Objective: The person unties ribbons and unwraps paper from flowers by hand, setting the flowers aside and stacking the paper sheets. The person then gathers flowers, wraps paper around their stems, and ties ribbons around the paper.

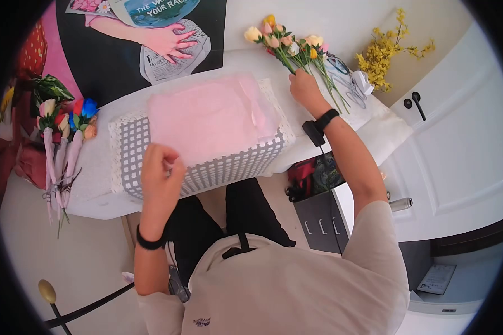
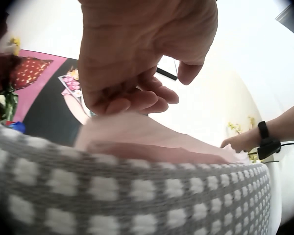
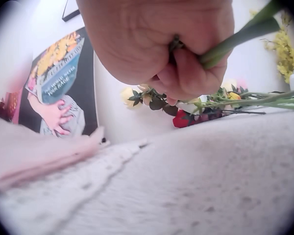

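Observation:
My right hand is at the back right of the table, its fingers curled round green flower stems. Artificial flowers in cream, peach, yellow and pink lie just beyond that hand, with loose stems spread to its right. How many stems are in the grip is hidden by the fingers. Over the near left edge of the pink wrapping sheets hangs my left hand, fingers loosely bent and thumb apart, holding nothing. The sheets lie stacked on a grey-and-white checked cloth, with a pink ribbon-like strip on top.
Small wrapped bouquets lie at the table's left end. A large picture leans behind the table. Yellow blossom branches, a white cable and a white door are on the right.

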{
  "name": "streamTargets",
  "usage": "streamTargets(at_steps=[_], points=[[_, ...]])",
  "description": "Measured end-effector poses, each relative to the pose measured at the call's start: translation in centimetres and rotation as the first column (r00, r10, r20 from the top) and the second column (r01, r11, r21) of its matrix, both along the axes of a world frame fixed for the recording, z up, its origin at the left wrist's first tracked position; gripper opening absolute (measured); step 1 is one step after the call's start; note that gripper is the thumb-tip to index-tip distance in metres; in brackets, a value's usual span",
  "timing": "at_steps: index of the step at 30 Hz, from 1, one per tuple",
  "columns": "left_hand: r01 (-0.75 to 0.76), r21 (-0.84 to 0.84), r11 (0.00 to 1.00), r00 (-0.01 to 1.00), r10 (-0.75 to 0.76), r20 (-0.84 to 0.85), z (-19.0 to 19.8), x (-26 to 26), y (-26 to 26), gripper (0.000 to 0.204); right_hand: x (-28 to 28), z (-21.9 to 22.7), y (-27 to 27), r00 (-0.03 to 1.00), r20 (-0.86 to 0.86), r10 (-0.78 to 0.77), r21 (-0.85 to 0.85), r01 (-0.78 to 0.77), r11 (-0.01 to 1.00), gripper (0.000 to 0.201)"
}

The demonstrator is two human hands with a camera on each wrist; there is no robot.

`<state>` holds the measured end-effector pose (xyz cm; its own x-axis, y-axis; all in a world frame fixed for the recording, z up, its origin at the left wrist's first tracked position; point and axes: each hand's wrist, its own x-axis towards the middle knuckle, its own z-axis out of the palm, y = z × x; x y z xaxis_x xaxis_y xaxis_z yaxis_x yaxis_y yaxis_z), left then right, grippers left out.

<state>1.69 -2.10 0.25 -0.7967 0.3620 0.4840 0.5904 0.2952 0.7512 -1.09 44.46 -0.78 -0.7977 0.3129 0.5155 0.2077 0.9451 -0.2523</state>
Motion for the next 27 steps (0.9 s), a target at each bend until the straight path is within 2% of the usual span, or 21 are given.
streamTargets(at_steps=[1, 3, 5, 9, 13, 15, 17, 18, 21, 22, 24, 25, 27], points=[[-0.022, 0.018, 1.0, 0.999, 0.021, 0.043, -0.2, 0.1, -1.3, 0.011, -0.3, -0.2, 0.0, 1.0, -0.001, 0.002, 0.0, -0.002, 1.0, 0.027], [-0.049, 0.032, 0.998, 0.995, 0.046, 0.087, -0.6, 0.2, -3.7, 0.011, -0.8, -0.6, -0.3, 0.988, 0.145, -0.05, 0.024, 0.047, 0.999, 0.03], [-0.105, -0.049, 0.993, 0.993, 0.107, 0.04, -0.9, 0.3, -5.5, 0.011, -0.8, 0.0, -1.0, 0.987, 0.142, -0.08, 0.034, 0.076, 0.997, 0.03], [-0.134, -0.032, 0.99, 0.989, 0.135, 0.051, -1.2, 0.0, -8.0, 0.012, -1.0, 0.3, -1.2, 0.967, 0.2, -0.156, 0.101, 0.138, 0.985, 0.033], [-0.182, -0.074, 0.98, 0.983, 0.184, 0.013, -0.8, -0.8, -10.0, 0.011, 0.6, 1.7, -3.0, 0.96, 0.236, -0.154, 0.159, 0.118, 0.98, 0.033], [-0.235, -0.112, 0.966, 0.972, 0.235, -0.012, -0.7, -1.2, -10.8, 0.011, 1.7, 2.6, -3.6, 0.974, 0.175, -0.142, 0.233, 0.099, 0.967, 0.034], [-0.265, -0.111, 0.958, 0.959, 0.25, -0.13, -0.9, -2.1, -12.5, 0.012, 2.5, 1.7, -2.4, 0.999, -0.033, -0.025, 0.314, 0.035, 0.949, 0.038], [-0.326, -0.153, 0.933, 0.936, 0.296, -0.189, -0.5, -2.4, -13.4, 0.012, 3.1, 1.6, -2.4, 0.985, -0.15, 0.081, 0.311, -0.031, 0.95, 0.04], [-0.485, -0.286, 0.826, 0.866, 0.409, -0.288, 0.7, -4.3, -17.1, 0.015, 7.5, 5.5, -8.3, 0.984, -0.123, 0.131, -0.044, -0.137, 0.99, 0.031], [-0.518, -0.297, 0.802, 0.85, 0.441, -0.29, 0.9, -5.2, -18.7, 0.015, 8.4, 5.1, -9.2, 0.974, -0.162, 0.16, -0.166, -0.187, 0.968, 0.028], [-0.685, -0.324, 0.652, 0.707, 0.488, -0.512, 0.7, -7.4, -22.0, 0.019, 10.3, 4.4, -11.0, 0.973, -0.158, 0.168, -0.432, -0.221, 0.874, 0.025], [-0.691, -0.328, 0.644, 0.703, 0.491, -0.515, 0.7, -8.6, -23.5, 0.019, 11.0, 3.9, -11.7, 0.972, -0.159, 0.175, -0.437, -0.228, 0.87, 0.025], [-0.757, -0.394, 0.522, 0.644, 0.493, -0.585, 0.6, -10.6, -26.2, 0.022, 12.2, 3.3, -12.9, 0.982, -0.129, 0.139, -0.605, -0.189, 0.773, 0.022]])
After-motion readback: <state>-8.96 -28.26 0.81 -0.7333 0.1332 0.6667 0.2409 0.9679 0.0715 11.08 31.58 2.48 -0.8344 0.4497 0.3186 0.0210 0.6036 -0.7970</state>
